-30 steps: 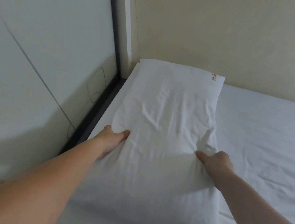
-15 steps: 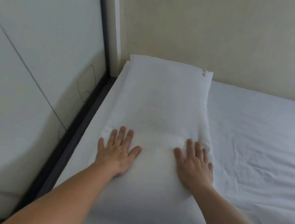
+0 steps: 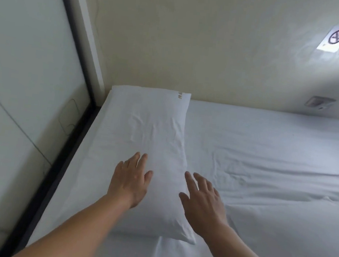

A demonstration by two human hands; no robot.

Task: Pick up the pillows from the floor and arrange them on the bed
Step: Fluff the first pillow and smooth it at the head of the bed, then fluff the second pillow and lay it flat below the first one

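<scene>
White cotton covers the pillow (image 3: 140, 146), which lies lengthwise along the left edge of the bed (image 3: 265, 172), its far end pushed up against the cream wall (image 3: 195, 46) at the corner beside the dark-framed panel (image 3: 33, 69). A second ago both hands were pinching the pillow's sides; half a second ago they lay flat on it, pressing it down; now they have eased off. The left hand (image 3: 130, 181) hovers over or barely grazes the near half, fingers straight and loosely spread, gripping nothing. The right hand (image 3: 202, 198) has slid off toward the pillow's right edge, fingers fanned apart and empty, apparently clear of the cloth. That change suggests this pillow is placed and smoothed, and the person is likely done with it; any others on the floor are out of view. The case shows shallow creases across its middle, a small gold mark near its far right corner, and a plump, even fill.
</scene>
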